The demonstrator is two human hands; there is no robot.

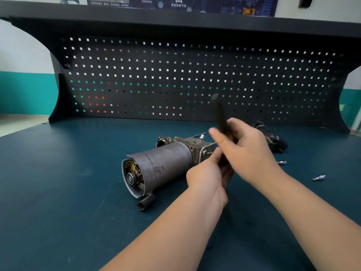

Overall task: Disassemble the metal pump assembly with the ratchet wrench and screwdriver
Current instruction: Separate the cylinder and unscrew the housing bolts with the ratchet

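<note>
Centrally, the metal pump assembly (162, 169) lies on its side on the dark teal bench top (58, 182), its open end facing left. The right hand (246, 153) grasps a blurred black tool handle (219, 114) that rises above it. The left hand (207, 177) curls its fingers around the tool's lower part, just beside the pump. 2 small metal bolts (318, 178) lie to the right, apart from the hands.

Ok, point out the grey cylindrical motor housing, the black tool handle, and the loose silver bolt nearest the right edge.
Grey cylindrical motor housing (166, 163): head view, on its curved side wall.
Black tool handle (219, 112): head view, on the blurred upper shaft.
Loose silver bolt (318, 178): head view, on its mid-body.
</note>
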